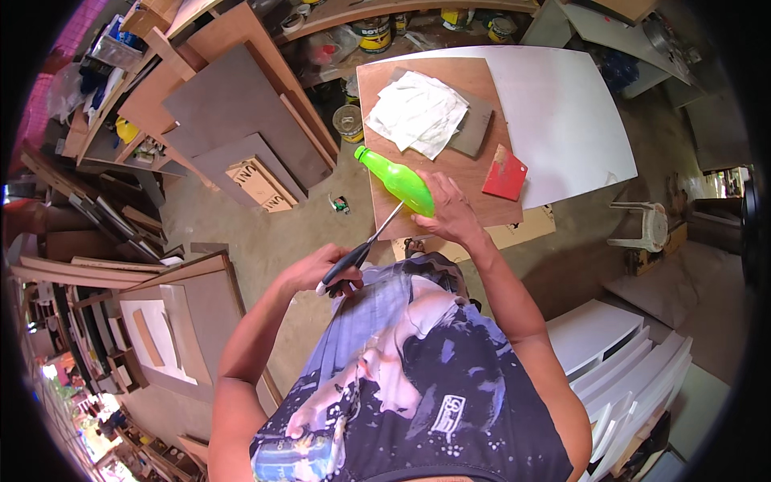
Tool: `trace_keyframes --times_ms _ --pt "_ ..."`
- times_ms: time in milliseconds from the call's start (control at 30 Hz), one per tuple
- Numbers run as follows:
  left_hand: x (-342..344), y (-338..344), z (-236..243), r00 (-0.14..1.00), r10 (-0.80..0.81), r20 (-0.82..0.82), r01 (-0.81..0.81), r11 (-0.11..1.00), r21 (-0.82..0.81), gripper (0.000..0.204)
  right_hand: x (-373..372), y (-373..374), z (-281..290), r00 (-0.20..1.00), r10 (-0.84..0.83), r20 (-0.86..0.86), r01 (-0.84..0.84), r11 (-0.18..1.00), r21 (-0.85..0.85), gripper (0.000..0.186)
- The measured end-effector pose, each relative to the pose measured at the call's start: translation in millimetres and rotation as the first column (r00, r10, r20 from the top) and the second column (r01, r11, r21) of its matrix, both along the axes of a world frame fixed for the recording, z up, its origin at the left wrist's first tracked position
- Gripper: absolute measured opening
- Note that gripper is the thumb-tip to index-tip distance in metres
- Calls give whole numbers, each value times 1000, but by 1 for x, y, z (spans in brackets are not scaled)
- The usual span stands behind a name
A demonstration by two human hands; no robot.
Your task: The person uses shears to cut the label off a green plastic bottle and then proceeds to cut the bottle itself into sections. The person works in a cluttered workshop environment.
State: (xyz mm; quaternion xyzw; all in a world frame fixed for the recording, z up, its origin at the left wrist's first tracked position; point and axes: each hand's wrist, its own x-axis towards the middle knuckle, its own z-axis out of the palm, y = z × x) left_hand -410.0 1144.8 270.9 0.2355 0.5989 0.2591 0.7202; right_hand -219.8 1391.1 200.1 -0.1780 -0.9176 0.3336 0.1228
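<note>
My right hand [451,210] grips a bright green plastic bottle [395,178] around its base. The bottle lies tilted, its capped neck pointing away to the left. My left hand [321,269] is closed around dark-handled scissors [351,263] with a pale handle end. Their slim metal blade slants up to the lower side of the bottle, close to my right fingers; whether it has pierced the plastic I cannot tell. Both hands are held in front of my body, at the near edge of a brown wooden board [442,76].
On the board lie white cloths [414,112], a grey-brown panel [474,128] and a red flat piece [505,173]. A white panel [562,120] extends to the right. Boards [229,104] lean at the left; a stool [638,225] stands right, white panels [598,329] nearer me.
</note>
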Motion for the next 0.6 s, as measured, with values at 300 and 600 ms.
trace_keyframes --times_ms 300,600 --pt "30 12 15 998 46 -53 -45 999 26 27 2 9 -4 999 54 -3 -54 997 -60 87" --pt "41 17 22 990 108 -93 -112 993 -38 33 7 24 -8 979 197 53 -197 980 8 95"
